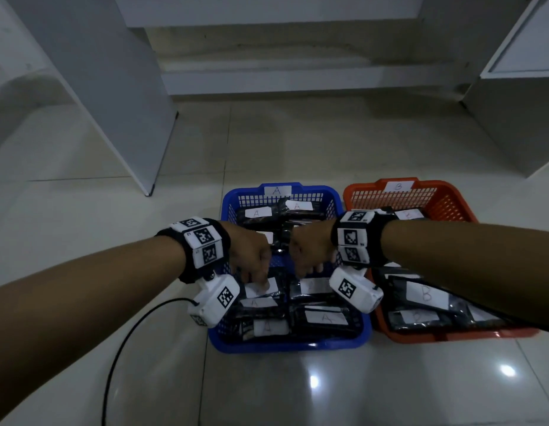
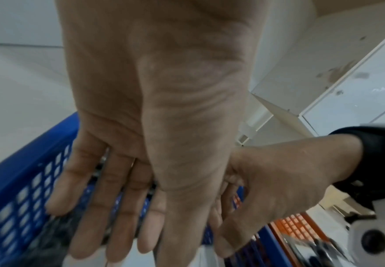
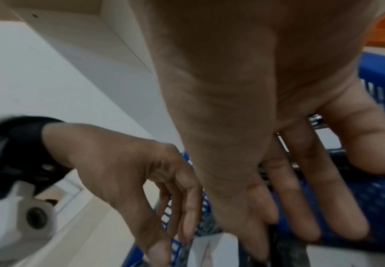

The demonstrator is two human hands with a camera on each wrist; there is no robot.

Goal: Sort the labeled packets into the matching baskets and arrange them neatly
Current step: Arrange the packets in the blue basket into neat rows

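Two hands, my left hand point(image 1: 251, 256) and right hand point(image 1: 310, 253), reach with straight, relaxed fingers, grasping nothing, onto the A-labelled packets point(image 1: 260, 289) beneath them in the blue basket point(image 1: 291, 344), so I judge I'm tidying; next, squaring stacks evenly.

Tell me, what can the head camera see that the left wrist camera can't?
Only the head view shows the letters: the A tag on the blue basket, the B tag on the orange basket, and labeled packets inside both. Only the left wrist view shows the left hand from the palm side, fingers straight. Both show the two baskets side by side and the right hand reaching into the blue one.
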